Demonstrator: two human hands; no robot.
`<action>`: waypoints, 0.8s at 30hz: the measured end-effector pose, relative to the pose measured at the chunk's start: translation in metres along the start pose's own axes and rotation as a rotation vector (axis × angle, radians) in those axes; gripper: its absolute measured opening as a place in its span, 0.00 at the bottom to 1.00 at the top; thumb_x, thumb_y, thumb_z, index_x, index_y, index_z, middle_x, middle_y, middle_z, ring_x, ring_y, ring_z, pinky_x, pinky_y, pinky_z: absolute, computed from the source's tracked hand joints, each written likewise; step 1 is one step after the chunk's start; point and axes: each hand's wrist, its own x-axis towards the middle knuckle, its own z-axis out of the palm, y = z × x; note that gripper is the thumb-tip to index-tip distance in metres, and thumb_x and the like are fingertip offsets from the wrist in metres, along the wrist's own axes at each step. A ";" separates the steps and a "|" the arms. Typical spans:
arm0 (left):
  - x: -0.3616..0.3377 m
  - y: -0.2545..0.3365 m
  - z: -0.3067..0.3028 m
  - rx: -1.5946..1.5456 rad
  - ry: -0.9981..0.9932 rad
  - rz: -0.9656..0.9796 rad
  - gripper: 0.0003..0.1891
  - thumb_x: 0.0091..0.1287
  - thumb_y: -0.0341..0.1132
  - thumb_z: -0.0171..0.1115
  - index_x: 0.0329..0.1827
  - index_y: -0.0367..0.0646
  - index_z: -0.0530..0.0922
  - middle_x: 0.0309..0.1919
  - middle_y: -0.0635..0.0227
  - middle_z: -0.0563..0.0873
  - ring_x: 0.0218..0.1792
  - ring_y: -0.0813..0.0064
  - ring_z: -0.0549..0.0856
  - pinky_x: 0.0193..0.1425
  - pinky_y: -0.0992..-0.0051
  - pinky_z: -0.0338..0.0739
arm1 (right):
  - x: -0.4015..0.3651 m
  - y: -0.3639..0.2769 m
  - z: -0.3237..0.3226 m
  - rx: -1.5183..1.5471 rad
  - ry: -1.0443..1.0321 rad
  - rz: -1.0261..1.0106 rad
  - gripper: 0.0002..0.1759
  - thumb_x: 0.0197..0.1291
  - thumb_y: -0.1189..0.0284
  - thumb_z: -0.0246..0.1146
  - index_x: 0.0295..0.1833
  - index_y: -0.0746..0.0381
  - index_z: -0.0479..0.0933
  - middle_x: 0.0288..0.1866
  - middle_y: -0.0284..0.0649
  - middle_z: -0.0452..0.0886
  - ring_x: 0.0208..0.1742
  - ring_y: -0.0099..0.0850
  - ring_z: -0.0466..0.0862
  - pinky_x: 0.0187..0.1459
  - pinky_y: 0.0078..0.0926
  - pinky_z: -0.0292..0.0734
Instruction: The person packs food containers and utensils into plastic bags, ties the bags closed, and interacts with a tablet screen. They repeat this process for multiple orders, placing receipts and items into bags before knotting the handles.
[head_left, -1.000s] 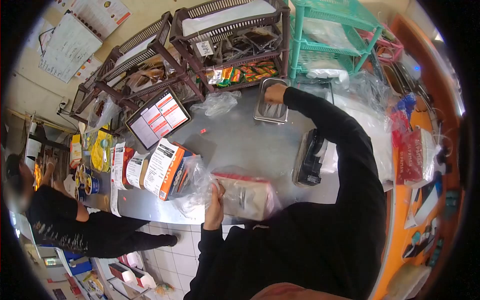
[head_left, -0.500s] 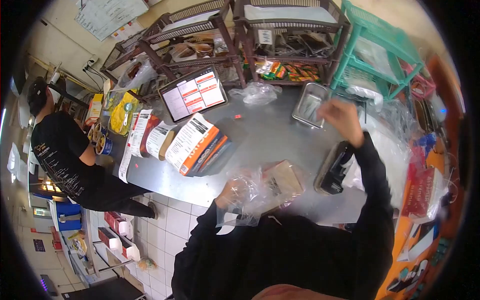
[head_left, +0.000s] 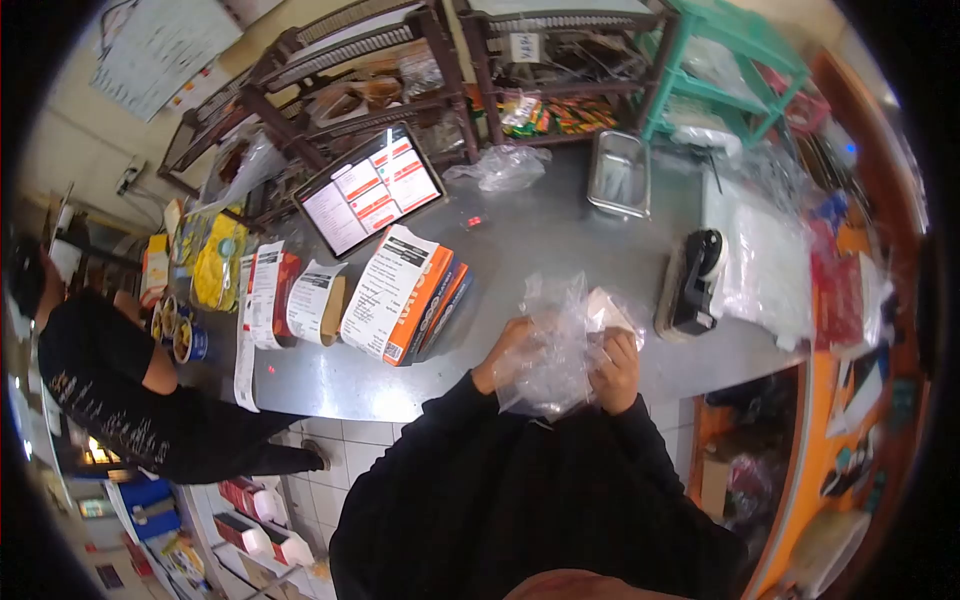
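Observation:
A clear plastic bag (head_left: 550,355) hangs between my two hands near the table's front edge. My left hand (head_left: 506,352) is closed on its left side, my right hand (head_left: 614,368) on its right side. Inside or behind the plastic, a pale brown packet (head_left: 606,314) shows at the upper right; which of the two I cannot tell. To the left stand orange and dark boxes (head_left: 420,305) with a printed receipt on the front. A black tape dispenser (head_left: 692,285) is to the right of my hands.
A metal tray (head_left: 619,175) sits at the back of the steel table (head_left: 520,235). A tablet (head_left: 370,192) leans before the brown racks (head_left: 400,75). White plastic bags (head_left: 765,265) lie at the right. A co-worker (head_left: 105,370) in black stands at the left, beside bowls (head_left: 187,338).
My right hand has come down from the metal tray to the plastic bag and closed on it. The bag is raised and more upright between both hands. The camera view has shifted.

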 end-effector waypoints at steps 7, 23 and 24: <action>0.002 -0.018 -0.004 0.411 -0.036 0.141 0.13 0.46 0.33 0.57 0.35 0.38 0.76 0.31 0.59 0.80 0.33 0.66 0.80 0.37 0.72 0.72 | -0.019 -0.024 0.018 -0.094 0.206 0.280 0.13 0.34 0.78 0.63 0.32 0.63 0.73 0.33 0.39 0.73 0.39 0.38 0.71 0.46 0.38 0.61; 0.004 -0.012 0.006 -0.302 0.042 -0.216 0.17 0.52 0.19 0.58 0.38 0.39 0.59 0.30 0.58 0.81 0.33 0.76 0.82 0.38 0.82 0.74 | -0.004 -0.029 0.016 -0.015 -0.007 0.295 0.04 0.45 0.75 0.61 0.30 0.61 0.76 0.25 0.37 0.74 0.25 0.30 0.76 0.26 0.24 0.70; 0.002 -0.014 0.006 -0.332 0.039 -0.201 0.16 0.53 0.19 0.58 0.38 0.39 0.59 0.31 0.58 0.81 0.35 0.76 0.82 0.39 0.83 0.74 | -0.002 -0.032 0.014 0.011 -0.021 0.331 0.04 0.45 0.75 0.61 0.30 0.61 0.76 0.25 0.37 0.74 0.25 0.30 0.76 0.26 0.24 0.70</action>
